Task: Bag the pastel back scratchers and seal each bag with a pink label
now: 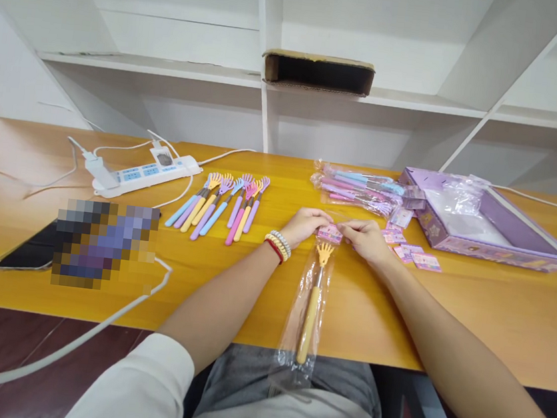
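Note:
A small pink card [330, 234] is pinched at its left side by my left hand [305, 227] and at its right side by my right hand [364, 239]. Below the card lies a clear plastic bag [295, 318], its lower end hanging past the table's front edge. Inside the bag is a yellow hand-shaped scratcher [311, 313], claw end towards the card. Several loose scratchers [217, 219] in blue, purple, yellow and pink lie left of my hands. Several bagged scratchers [356, 188] are piled behind my right hand, with more printed cards [425, 261] beside them.
A purple open box [495, 249] with clear plastic inside stands at the right. At the left are a white power strip [146, 175] with cables and a black phone-like slab [32, 248]. A cardboard box [320, 58] sits on the white shelf behind.

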Demonstrator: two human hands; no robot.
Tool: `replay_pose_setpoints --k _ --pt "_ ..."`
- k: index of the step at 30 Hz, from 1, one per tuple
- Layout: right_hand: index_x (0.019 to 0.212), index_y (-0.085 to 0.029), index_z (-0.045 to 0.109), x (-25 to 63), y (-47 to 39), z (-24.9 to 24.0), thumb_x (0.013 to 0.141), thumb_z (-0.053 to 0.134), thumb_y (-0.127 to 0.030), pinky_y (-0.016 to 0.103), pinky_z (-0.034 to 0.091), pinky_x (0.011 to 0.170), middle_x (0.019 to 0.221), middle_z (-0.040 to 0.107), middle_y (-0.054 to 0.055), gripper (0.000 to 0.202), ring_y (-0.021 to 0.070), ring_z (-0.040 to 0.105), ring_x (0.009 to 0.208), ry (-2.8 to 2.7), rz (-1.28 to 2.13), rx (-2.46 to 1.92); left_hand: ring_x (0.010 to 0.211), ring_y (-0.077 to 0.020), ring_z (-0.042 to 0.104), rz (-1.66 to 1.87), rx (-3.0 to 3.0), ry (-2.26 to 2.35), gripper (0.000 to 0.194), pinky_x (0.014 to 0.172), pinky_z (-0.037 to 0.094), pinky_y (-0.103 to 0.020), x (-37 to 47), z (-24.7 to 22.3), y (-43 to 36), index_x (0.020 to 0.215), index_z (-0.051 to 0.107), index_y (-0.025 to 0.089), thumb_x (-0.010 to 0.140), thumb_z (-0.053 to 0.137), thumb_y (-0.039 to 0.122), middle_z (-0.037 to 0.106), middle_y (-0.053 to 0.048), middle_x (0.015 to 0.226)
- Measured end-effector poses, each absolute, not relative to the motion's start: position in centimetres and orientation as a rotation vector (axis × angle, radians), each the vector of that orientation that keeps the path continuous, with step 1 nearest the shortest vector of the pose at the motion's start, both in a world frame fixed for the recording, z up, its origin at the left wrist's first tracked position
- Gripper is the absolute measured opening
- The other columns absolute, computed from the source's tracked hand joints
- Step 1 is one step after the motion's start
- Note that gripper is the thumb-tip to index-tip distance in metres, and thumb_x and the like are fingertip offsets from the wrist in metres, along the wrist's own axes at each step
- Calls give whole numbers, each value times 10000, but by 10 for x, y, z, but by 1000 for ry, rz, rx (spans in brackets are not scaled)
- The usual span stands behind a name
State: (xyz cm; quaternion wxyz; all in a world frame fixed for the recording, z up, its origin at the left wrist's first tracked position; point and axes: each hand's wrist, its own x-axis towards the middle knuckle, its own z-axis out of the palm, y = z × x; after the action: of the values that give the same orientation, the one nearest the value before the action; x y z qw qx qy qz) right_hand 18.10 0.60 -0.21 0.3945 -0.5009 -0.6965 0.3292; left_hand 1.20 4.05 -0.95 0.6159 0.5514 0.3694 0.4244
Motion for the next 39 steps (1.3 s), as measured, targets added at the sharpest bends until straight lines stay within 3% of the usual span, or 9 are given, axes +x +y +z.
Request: replay_pose_setpoints --k 6,9,18,26,33,39 --pt "760 -154 705 183 9 -6 729 575 -355 242 368 553 717 646 28 241 118 490 580 -1760 822 -1252 683 -115 559 969 1315 858 134 708 431 -264 11 -10 41 701 667 118 593 589 130 639 -24 708" --pt "852 -170 718 185 11 -9 740 575 -341 258 412 602 797 677 46 249 144 550 643 -1784 774 -1236 695 -119 564 982 1322 851 137 719 434 -269 12 -9 40 709 668 117 595 593 122 645 -28 726" --pt "898 -180 716 183 2 -1 817 513 -257 278 450 646 743 655 62 231 151 578 667 -1975 219 -1124 670 -98 561 1019 1262 849 144 714 451 -274 10 -11 41 746 659 113 603 648 103 637 -24 731" --pt "865 -207 714 188 0 2 770 502 -139 269 477 659 819 657 48 242 142 602 719 -2024 296 -952 667 -113 598 957 1143 791 106 733 473 -292 7 -10 42 691 647 89 593 638 50 646 -42 689" --pt "821 -189 718 190 3 -1 719 488 -85 273 479 666 825 661 53 272 146 610 725 -2035 280 -1014 688 -129 604 941 1143 836 201 733 481 -292 8 -6 40 663 658 79 594 491 -6 654 -68 677" --pt "827 -195 720 192 5 -2 703 470 -72 281 478 681 836 650 52 305 150 601 737 -2079 268 -1020 709 -123 576 972 1409 929 154 742 460 -283 8 -10 41 728 669 93 575 656 90 656 -56 752"
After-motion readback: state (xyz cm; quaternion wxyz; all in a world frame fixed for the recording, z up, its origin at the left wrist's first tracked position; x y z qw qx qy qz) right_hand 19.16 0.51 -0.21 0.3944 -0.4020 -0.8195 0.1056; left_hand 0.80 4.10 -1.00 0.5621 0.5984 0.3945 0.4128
